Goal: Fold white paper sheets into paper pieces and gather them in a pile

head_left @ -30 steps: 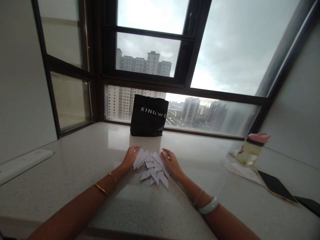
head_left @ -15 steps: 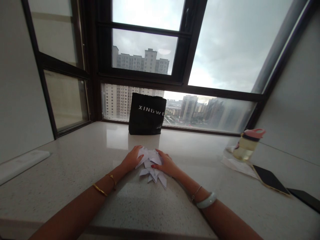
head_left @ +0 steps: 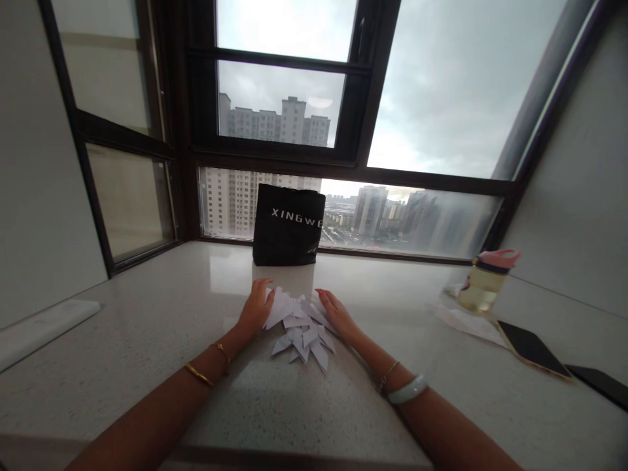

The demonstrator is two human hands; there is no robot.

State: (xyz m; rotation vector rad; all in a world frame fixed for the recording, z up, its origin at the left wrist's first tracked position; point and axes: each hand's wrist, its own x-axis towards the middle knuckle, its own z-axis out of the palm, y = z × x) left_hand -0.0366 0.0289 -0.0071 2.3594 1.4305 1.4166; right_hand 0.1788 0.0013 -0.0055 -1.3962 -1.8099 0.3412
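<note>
A heap of small white folded paper triangles (head_left: 300, 324) lies on the pale speckled countertop (head_left: 147, 327) in front of me. My left hand (head_left: 255, 305) rests against the heap's left side, fingers extended and curved along the paper. On the right side, my right hand (head_left: 334, 311) lies with its fingers stretched out over the pieces. Both hands flank the heap without gripping any single piece. Gold bangles sit on my left wrist and a pale bangle on my right.
A black bag (head_left: 287, 225) with white lettering stands behind the heap by the window. At the right are a pink-lidded bottle (head_left: 485, 281) on white paper and a dark phone (head_left: 532, 347). A white flat bar (head_left: 44, 324) lies at the left.
My hands pressed together over the heap half a second ago and have spread apart to its sides again; the paper pieces fanned out a little.
</note>
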